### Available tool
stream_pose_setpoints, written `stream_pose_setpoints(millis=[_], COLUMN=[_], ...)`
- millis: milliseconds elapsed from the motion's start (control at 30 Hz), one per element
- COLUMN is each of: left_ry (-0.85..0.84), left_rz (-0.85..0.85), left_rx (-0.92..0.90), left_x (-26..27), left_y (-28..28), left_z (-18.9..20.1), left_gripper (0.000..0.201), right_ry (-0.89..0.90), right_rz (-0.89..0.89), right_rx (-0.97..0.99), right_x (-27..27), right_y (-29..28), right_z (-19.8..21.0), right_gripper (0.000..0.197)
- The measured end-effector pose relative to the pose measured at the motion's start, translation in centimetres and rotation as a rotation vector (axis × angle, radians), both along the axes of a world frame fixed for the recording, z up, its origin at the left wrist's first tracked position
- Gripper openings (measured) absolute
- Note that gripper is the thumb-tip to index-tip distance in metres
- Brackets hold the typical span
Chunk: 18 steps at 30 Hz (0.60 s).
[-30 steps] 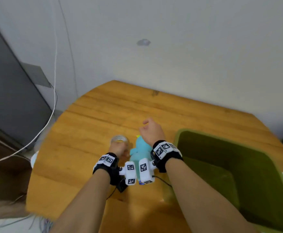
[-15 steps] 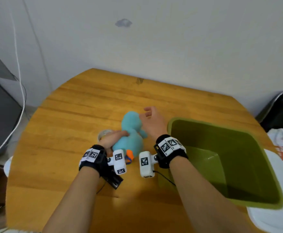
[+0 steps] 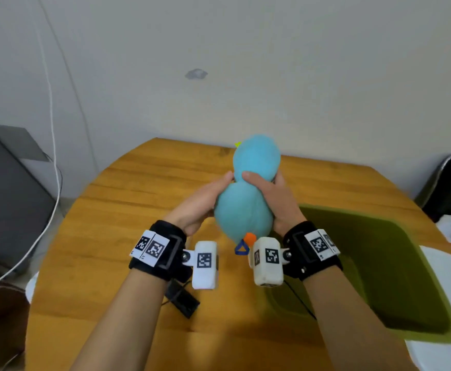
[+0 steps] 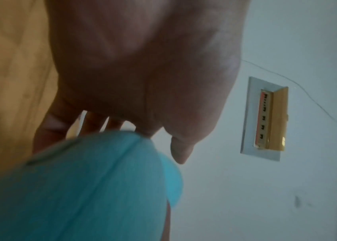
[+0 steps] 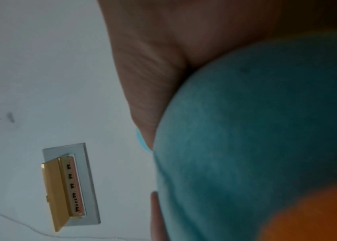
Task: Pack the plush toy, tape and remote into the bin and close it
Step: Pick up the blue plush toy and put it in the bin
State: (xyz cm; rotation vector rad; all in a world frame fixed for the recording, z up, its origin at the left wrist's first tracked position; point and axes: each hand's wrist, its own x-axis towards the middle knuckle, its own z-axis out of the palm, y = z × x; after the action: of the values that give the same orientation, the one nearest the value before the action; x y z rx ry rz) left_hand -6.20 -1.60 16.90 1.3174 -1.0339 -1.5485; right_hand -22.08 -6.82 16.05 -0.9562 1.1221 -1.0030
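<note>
From the head view, both hands hold the blue plush toy (image 3: 244,207) up in the air above the wooden table (image 3: 128,199). The left hand (image 3: 203,203) holds the toy's left side, with its thumb up at the narrow part between the toy's two round lumps. The right hand (image 3: 275,202) wraps its fingers around that same narrow part from the other side. The toy stands tall between the two hands, with its orange bit and a small blue loop hanging at the bottom near the wrists. The green bin (image 3: 379,263) sits open on the table to the right, just beside the right arm, and the toy is not in it. The tape and the remote cannot be seen in this view.

The left wrist view shows things the head view does not. The left hand (image 4: 142,73) is seen from below, with its fingers curled against the top of the blue toy (image 4: 76,187). Behind it is the wall with a small wall box (image 4: 264,119) that has a gold flap standing open.

The right wrist view is very close. The right hand (image 5: 153,65) presses tight on the blue toy (image 5: 256,130), which fills most of the picture, with a blurry orange patch in the corner. The same wall box (image 5: 68,187) shows here too.
</note>
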Motion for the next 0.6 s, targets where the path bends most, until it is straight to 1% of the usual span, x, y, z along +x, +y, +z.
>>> stream_pose_setpoints(millis=[33,100,167,233,267,367,467,533,600], left_ry=[0.025,0.106,0.152,0.152,0.134,0.086,0.097,0.116,0.132], left_rz=[0.028,0.146,0.288,0.366,0.367,0.314,0.280,0.291,0.323], left_rx=[0.008,0.047,0.109,0.182,0.218,0.289,0.356,0.408,0.416], left_x=[-0.6,-1.6,-3.0,-4.9,-5.7,-9.5,-12.6,-13.6,-14.2], left_y=[-0.4,-1.3,-2.2,-2.7,-2.9,-3.3,-3.6,-3.6,-3.8], left_z=[0.1,-0.3,-1.1,-1.8,-2.3,-2.9,-3.5,-3.8,-4.4], left_gripper=[0.044,0.046,0.035,0.027,0.027,0.037,0.035,0.036,0.037], right_ry=[-0.009,0.000,0.059,0.196,0.290,0.592,0.903,1.042,1.130], right_rz=[-0.002,-0.020,-0.034,-0.007,0.034,0.250,0.513,0.686,0.849], right_rx=[-0.021,-0.077,-0.153,-0.246,-0.299,-0.434,-0.486,-0.471,-0.458], right_x=[-1.6,-4.3,-7.3,-10.4,-11.9,-16.7,-20.4,-21.8,-22.6], right_y=[-0.1,-0.2,-0.4,-0.7,-0.9,-1.4,-1.7,-2.0,-2.7], right_z=[0.5,1.2,2.1,2.7,2.7,2.5,1.1,-0.8,-3.1], right_gripper=[0.061,0.056,0.056,0.060,0.064,0.077,0.088,0.093,0.093])
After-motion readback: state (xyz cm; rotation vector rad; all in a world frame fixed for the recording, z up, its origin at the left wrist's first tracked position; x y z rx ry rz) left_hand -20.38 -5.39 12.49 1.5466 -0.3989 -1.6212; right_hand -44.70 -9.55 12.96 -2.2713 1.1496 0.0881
